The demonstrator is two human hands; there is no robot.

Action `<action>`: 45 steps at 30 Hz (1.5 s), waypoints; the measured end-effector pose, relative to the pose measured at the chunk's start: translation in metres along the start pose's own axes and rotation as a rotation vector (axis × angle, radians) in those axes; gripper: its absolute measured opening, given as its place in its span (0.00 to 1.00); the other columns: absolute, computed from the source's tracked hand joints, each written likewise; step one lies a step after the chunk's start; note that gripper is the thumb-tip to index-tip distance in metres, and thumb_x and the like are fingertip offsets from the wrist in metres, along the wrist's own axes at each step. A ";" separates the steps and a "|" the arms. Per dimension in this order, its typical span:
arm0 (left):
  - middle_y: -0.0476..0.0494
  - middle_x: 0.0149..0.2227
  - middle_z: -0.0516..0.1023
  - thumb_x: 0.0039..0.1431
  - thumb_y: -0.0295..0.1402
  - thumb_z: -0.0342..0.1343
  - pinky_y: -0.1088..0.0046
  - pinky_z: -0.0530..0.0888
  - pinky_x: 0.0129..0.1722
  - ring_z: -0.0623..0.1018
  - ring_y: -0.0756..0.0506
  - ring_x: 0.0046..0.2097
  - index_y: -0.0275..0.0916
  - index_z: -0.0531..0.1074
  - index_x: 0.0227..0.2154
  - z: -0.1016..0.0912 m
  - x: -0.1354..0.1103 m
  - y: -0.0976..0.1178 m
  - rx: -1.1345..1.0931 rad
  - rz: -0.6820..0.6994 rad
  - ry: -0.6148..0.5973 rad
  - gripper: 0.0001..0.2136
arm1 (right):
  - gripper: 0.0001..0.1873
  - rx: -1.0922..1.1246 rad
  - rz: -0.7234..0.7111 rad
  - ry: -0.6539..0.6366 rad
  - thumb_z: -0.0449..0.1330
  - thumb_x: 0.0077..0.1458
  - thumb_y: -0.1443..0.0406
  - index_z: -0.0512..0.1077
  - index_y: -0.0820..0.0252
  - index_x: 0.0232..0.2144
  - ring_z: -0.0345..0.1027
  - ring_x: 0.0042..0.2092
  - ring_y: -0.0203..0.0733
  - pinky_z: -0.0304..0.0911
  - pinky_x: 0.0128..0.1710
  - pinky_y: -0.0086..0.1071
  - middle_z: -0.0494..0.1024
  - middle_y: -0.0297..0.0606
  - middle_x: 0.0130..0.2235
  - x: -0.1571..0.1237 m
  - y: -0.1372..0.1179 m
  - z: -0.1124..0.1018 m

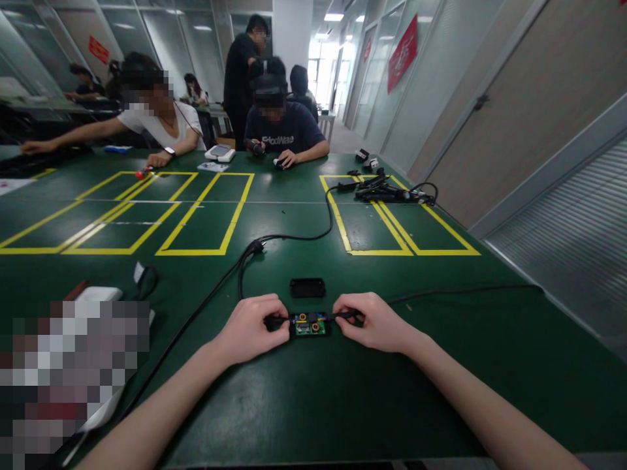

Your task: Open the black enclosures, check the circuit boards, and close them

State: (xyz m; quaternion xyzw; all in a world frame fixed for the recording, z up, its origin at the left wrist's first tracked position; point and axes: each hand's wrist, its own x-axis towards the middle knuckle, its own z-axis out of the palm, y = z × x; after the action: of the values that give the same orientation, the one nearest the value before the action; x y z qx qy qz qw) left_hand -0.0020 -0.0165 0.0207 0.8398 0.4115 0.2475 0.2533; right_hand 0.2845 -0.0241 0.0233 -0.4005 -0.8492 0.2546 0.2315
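Observation:
A small green circuit board (310,325) with copper-coloured coils sits in a black plastic casing half on the table in front of me. At its left end, my left hand (259,329) pinches a black cable (275,320) close to where it meets the casing. My right hand (369,321) grips another black cable (345,314) at the right end, fingers closed round it. Just behind the board lies the other casing half (307,287), a black rectangular shell with its hollow side up.
Black cords with a plug (255,247) run over the green table (392,405). A heap of black adapters and cables (385,188) lies at the far right. Yellow tape marks rectangles. A blurred pile stands at the left. Across the table, a person (287,130) holds a tool.

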 end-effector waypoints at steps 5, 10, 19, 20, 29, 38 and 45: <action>0.49 0.30 0.78 0.59 0.30 0.58 0.76 0.69 0.30 0.76 0.49 0.31 0.39 0.77 0.30 0.002 -0.001 -0.004 0.002 0.014 0.010 0.05 | 0.06 -0.021 -0.005 0.024 0.59 0.58 0.68 0.76 0.59 0.37 0.70 0.28 0.34 0.62 0.29 0.27 0.80 0.34 0.30 0.000 0.007 0.002; 0.49 0.31 0.78 0.60 0.30 0.58 0.75 0.71 0.32 0.77 0.49 0.32 0.40 0.78 0.33 0.002 -0.001 -0.004 0.049 0.030 0.020 0.04 | 0.08 -0.045 -0.037 0.048 0.60 0.57 0.70 0.77 0.59 0.38 0.69 0.27 0.34 0.64 0.30 0.27 0.80 0.34 0.32 0.000 0.012 0.005; 0.46 0.36 0.80 0.64 0.28 0.56 0.73 0.74 0.36 0.80 0.47 0.37 0.40 0.80 0.37 0.002 0.000 -0.001 0.020 0.064 0.010 0.07 | 0.04 0.012 -0.120 0.041 0.60 0.63 0.67 0.75 0.58 0.36 0.73 0.35 0.39 0.69 0.36 0.32 0.80 0.39 0.36 0.004 0.006 0.004; 0.45 0.37 0.80 0.64 0.29 0.56 0.73 0.75 0.37 0.80 0.47 0.38 0.40 0.80 0.37 0.002 0.000 -0.001 0.022 0.070 0.013 0.07 | 0.05 0.015 -0.124 0.035 0.59 0.64 0.67 0.75 0.58 0.35 0.73 0.35 0.40 0.69 0.36 0.32 0.79 0.39 0.36 0.004 0.006 0.004; 0.43 0.36 0.80 0.67 0.28 0.53 0.69 0.76 0.40 0.79 0.44 0.39 0.40 0.78 0.38 0.002 0.000 0.001 0.121 0.173 -0.004 0.08 | 0.05 -0.162 -0.217 -0.011 0.66 0.59 0.67 0.71 0.58 0.33 0.73 0.39 0.42 0.66 0.38 0.34 0.79 0.39 0.37 0.003 0.002 0.002; 0.43 0.36 0.80 0.60 0.27 0.55 0.66 0.75 0.40 0.78 0.43 0.39 0.38 0.75 0.33 0.000 0.001 0.006 0.169 0.203 -0.013 0.04 | 0.04 -0.254 -0.236 -0.011 0.64 0.60 0.65 0.72 0.58 0.34 0.71 0.38 0.44 0.63 0.38 0.37 0.79 0.40 0.37 0.003 -0.005 0.005; 0.37 0.49 0.81 0.66 0.40 0.58 0.58 0.76 0.51 0.79 0.38 0.50 0.39 0.75 0.56 0.004 0.001 -0.004 0.194 0.093 0.120 0.19 | 0.11 -0.226 -0.030 0.292 0.58 0.66 0.63 0.77 0.57 0.47 0.74 0.45 0.49 0.67 0.45 0.43 0.80 0.45 0.44 0.007 0.007 0.013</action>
State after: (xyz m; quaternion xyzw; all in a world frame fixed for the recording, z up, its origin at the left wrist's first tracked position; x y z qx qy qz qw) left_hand -0.0010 -0.0150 0.0153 0.8622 0.4083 0.2680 0.1341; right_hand 0.2768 -0.0177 0.0104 -0.4440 -0.8358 0.0932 0.3093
